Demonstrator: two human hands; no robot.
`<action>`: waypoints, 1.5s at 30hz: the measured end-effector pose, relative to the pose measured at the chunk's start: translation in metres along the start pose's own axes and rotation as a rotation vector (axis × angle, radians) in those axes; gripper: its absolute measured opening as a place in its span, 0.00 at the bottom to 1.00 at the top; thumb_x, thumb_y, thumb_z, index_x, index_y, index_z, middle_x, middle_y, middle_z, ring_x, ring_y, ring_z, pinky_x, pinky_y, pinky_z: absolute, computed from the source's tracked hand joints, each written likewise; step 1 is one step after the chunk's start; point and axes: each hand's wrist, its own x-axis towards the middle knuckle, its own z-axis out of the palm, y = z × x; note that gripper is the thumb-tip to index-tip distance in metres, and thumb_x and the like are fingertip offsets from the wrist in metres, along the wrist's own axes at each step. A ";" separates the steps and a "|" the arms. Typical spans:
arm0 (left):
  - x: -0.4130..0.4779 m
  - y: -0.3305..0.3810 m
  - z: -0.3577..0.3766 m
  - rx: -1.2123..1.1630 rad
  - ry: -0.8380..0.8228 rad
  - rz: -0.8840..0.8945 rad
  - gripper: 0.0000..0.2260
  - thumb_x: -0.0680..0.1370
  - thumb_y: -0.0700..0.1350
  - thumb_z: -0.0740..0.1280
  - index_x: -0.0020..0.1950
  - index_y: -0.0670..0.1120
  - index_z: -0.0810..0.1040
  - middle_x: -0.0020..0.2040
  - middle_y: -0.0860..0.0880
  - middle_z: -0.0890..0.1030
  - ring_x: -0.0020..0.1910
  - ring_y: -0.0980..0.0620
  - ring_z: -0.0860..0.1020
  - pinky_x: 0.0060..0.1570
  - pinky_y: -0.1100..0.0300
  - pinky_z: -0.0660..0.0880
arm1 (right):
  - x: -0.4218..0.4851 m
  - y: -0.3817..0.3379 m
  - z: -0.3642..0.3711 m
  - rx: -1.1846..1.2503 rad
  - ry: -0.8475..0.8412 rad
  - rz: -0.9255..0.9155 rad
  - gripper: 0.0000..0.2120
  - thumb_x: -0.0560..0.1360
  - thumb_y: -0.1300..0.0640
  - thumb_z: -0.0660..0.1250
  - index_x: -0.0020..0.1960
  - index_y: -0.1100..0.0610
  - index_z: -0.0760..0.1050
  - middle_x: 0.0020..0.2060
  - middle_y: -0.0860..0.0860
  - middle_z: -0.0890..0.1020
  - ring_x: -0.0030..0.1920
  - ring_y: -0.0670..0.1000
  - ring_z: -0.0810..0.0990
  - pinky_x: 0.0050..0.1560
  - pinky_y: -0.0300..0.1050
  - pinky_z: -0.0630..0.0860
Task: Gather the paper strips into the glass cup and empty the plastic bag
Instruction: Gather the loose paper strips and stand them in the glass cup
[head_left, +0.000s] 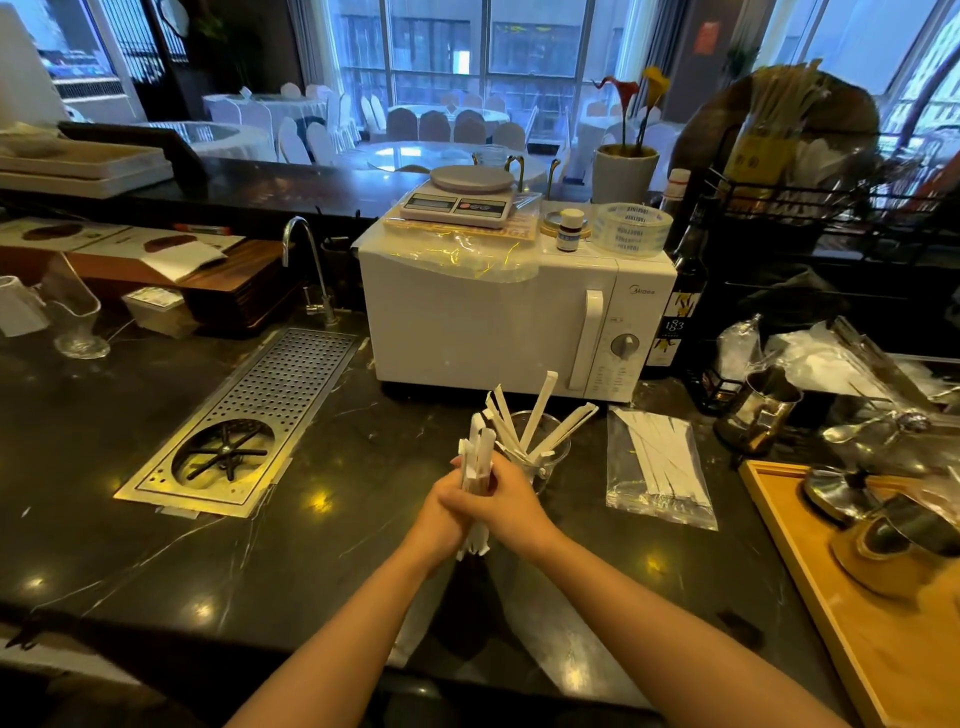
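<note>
Head view, left to right: a perforated stainless drain tray (244, 421) with a round rinser sits flush in the dark, glossy, marble-veined tabletop (130, 519), below a curved chrome tap (306, 265). At centre the left hand (441, 514) and right hand (511, 512) are both closed around a bundle of paper strips (477, 457), flat, white and narrow, held upright above the tabletop with ends sticking out above and below the fists. Just behind the hands stands the clear glass cup (540, 452), with more strips fanned out of it at angles. Behind that is a smooth white microwave (493, 317) carrying a digital scale (460, 200), crinkled clear film and a roll of clear tape (631, 228). Right of the cup the transparent plastic bag (660, 467) lies flat on the tabletop, further white strips inside. Farther right are a shiny metal jug (761, 410) and a pale wooden tray (852, 587) with metal pitchers. Beyond the counter, a dining room holds white-covered chairs, round tables and tall windows.
</note>
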 end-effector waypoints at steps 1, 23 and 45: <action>-0.001 -0.003 0.002 -0.023 -0.019 -0.027 0.09 0.79 0.34 0.55 0.51 0.39 0.75 0.41 0.51 0.76 0.47 0.54 0.75 0.39 0.77 0.75 | -0.001 0.003 0.000 0.006 0.001 0.006 0.20 0.71 0.62 0.70 0.61 0.63 0.71 0.49 0.56 0.79 0.52 0.52 0.78 0.52 0.39 0.76; 0.008 0.003 -0.040 0.129 -0.216 -0.055 0.12 0.75 0.32 0.63 0.51 0.46 0.77 0.44 0.52 0.80 0.45 0.59 0.80 0.48 0.67 0.78 | 0.007 -0.009 0.013 0.061 0.012 -0.004 0.10 0.77 0.58 0.63 0.57 0.59 0.73 0.41 0.46 0.77 0.48 0.46 0.77 0.52 0.38 0.76; 0.096 0.131 -0.003 0.416 -0.293 0.085 0.11 0.77 0.39 0.63 0.58 0.37 0.76 0.51 0.44 0.79 0.50 0.50 0.76 0.53 0.57 0.73 | 0.063 -0.084 -0.096 0.079 0.120 -0.151 0.08 0.80 0.58 0.56 0.55 0.59 0.71 0.45 0.52 0.77 0.48 0.50 0.76 0.49 0.40 0.74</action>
